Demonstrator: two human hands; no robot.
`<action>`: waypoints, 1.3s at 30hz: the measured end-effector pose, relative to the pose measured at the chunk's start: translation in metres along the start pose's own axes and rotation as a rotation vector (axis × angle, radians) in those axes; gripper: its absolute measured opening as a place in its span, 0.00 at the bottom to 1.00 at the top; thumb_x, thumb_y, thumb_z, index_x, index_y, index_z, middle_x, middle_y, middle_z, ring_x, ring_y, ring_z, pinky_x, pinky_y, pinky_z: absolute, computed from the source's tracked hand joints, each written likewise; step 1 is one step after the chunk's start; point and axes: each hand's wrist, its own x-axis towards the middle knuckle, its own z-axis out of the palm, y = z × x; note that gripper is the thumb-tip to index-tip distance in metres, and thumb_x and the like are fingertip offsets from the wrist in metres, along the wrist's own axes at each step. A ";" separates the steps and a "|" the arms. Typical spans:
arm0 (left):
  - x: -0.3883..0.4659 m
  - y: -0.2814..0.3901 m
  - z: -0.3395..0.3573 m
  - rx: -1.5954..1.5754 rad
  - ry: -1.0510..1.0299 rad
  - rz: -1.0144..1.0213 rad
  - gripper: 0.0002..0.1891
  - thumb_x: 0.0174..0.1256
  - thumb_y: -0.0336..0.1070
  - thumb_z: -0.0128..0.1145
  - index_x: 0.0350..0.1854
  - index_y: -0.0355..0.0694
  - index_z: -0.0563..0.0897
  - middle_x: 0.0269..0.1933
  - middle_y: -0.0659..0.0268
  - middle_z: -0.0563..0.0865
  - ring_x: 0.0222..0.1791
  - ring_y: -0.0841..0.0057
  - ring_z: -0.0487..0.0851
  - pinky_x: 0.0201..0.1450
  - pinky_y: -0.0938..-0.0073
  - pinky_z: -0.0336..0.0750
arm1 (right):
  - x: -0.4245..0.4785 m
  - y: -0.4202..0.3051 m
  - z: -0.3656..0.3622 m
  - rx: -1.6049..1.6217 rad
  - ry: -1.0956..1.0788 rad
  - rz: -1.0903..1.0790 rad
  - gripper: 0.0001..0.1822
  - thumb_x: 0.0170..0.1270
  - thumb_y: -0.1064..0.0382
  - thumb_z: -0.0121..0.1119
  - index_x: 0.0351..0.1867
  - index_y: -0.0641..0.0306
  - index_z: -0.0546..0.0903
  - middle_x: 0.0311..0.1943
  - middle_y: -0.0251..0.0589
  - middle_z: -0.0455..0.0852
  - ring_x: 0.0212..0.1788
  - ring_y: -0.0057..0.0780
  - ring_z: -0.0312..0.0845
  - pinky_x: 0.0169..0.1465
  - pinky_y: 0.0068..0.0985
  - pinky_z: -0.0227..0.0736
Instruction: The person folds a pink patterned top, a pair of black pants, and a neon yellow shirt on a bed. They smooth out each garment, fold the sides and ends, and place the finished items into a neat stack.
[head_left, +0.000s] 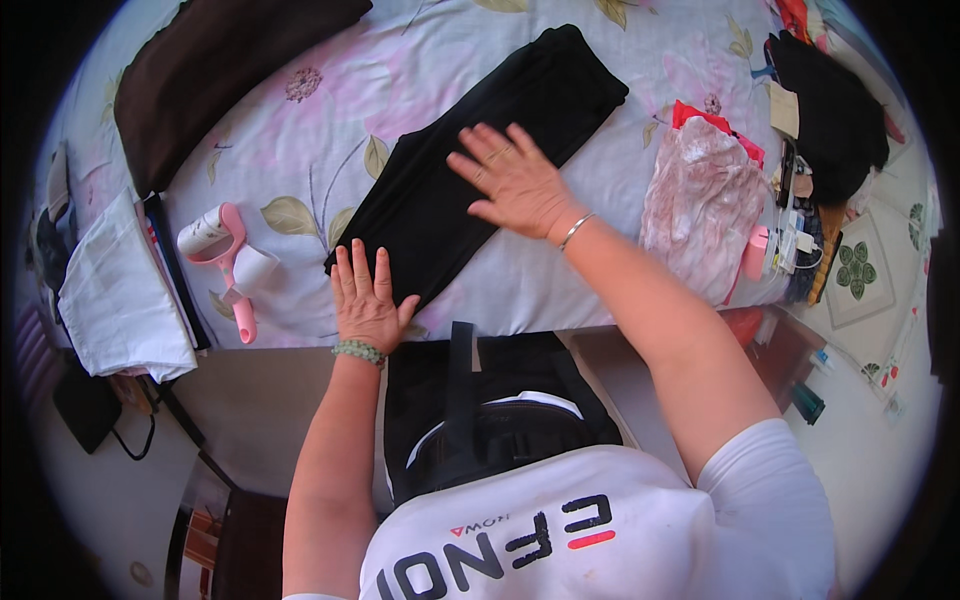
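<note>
Black trousers (442, 180), folded lengthwise, lie diagonally across a floral bedsheet (315, 127). Near their lower-left end, my left hand (369, 304) rests with fingers apart, partly on the cloth and its edge. My right hand (517, 180) is spread flat over the middle of the trousers, palm down; neither hand grips anything. To the left of my left hand lies a pink lint roller (225, 262) with a patterned sheet roll and a loose strip of its paper.
Dark brown cloth (202, 82) lies at the upper left, white folded cloth (124, 292) at the left edge. Pinkish crumpled cloth (701, 202), a pink charger (756, 253) with cables and black cloth (829, 112) are at the right. A black bag (510, 427) stands against the bed before me.
</note>
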 end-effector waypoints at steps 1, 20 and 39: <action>0.000 0.000 -0.002 0.004 -0.007 -0.001 0.47 0.47 0.53 0.63 0.68 0.44 0.54 0.70 0.48 0.49 0.70 0.48 0.45 0.69 0.50 0.43 | -0.001 0.011 -0.005 -0.075 0.005 0.059 0.34 0.58 0.42 0.51 0.65 0.47 0.62 0.68 0.38 0.57 0.70 0.33 0.46 0.70 0.41 0.37; 0.015 0.044 -0.022 -0.178 0.139 0.214 0.27 0.46 0.31 0.61 0.54 0.35 0.73 0.62 0.52 0.68 0.64 0.55 0.63 0.64 0.55 0.60 | -0.001 0.081 -0.030 -0.014 0.353 0.627 0.11 0.48 0.60 0.64 0.31 0.57 0.76 0.32 0.37 0.79 0.38 0.39 0.73 0.42 0.35 0.68; 0.036 0.040 -0.004 -0.114 0.276 0.253 0.22 0.50 0.30 0.58 0.51 0.34 0.75 0.58 0.56 0.73 0.63 0.59 0.67 0.63 0.55 0.62 | 0.023 -0.033 -0.018 0.191 0.341 -0.205 0.12 0.51 0.59 0.54 0.38 0.57 0.78 0.40 0.38 0.79 0.47 0.35 0.73 0.51 0.32 0.67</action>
